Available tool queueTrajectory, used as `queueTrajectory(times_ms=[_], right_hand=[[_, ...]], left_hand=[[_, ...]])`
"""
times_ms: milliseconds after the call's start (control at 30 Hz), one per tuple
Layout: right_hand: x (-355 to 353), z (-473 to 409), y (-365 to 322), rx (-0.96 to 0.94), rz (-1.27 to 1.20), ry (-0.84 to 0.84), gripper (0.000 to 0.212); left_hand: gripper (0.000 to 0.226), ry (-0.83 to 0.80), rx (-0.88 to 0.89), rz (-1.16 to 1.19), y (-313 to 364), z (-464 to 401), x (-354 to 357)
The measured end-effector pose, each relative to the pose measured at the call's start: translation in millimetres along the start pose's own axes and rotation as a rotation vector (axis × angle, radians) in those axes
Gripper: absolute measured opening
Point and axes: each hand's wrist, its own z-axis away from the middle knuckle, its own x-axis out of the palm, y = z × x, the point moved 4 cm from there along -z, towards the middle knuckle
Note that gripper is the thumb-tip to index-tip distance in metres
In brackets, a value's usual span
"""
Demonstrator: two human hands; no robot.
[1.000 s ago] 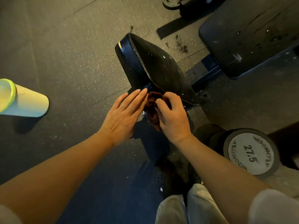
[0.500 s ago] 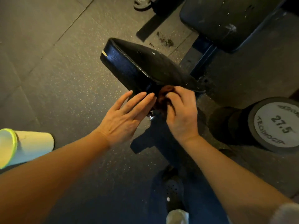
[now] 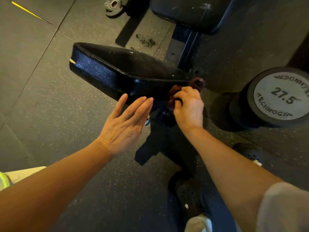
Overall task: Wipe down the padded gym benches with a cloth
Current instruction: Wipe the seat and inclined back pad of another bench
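Note:
A black padded seat pad (image 3: 120,69) of a gym bench tilts across the middle of the view, with a small tear at its left corner. My right hand (image 3: 188,106) grips a dark brown cloth (image 3: 196,82) bunched against the pad's near right end. My left hand (image 3: 124,126) is flat with straight fingers, its fingertips at the pad's near side edge. A second black bench pad (image 3: 192,12) lies at the top right, marked with pale smudges.
A large 27.5 dumbbell (image 3: 274,97) stands on the floor at the right. A small weight plate (image 3: 114,7) lies at the top. A pale cup with a green rim (image 3: 5,180) shows at the left edge. My dark shoes (image 3: 189,196) are below the bench frame.
My right hand has slid the cloth rightward along the pad's near edge to its right end. My left hand has stayed flat by the pad's side. The view has shifted, so the cup sits lower left.

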Motion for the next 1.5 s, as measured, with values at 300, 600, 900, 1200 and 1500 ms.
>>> queueTrajectory(times_ms=[300, 600, 900, 1200, 1500], right_hand=[[-1, 20, -21, -0.304, -0.105, 0.064, 0.022], [0, 17, 7, -0.007, -0.157, 0.133, 0.027], [11, -2, 68, 0.323, -0.068, 0.059, 0.022], [22, -11, 44, 0.05, -0.124, 0.198, 0.014], [6, 1, 10, -0.038, -0.302, 0.185, 0.033]], left_hand=[[0.062, -0.105, 0.015, 0.039, 25, -8, 2], [0.081, -0.2, -0.148, 0.033, 37, -21, 10], [0.083, -0.237, -0.097, 0.011, 46, -34, 25], [0.088, -0.263, -0.184, -0.005, 62, -40, 40], [0.083, -0.158, -0.212, 0.108, 59, -40, 42]])
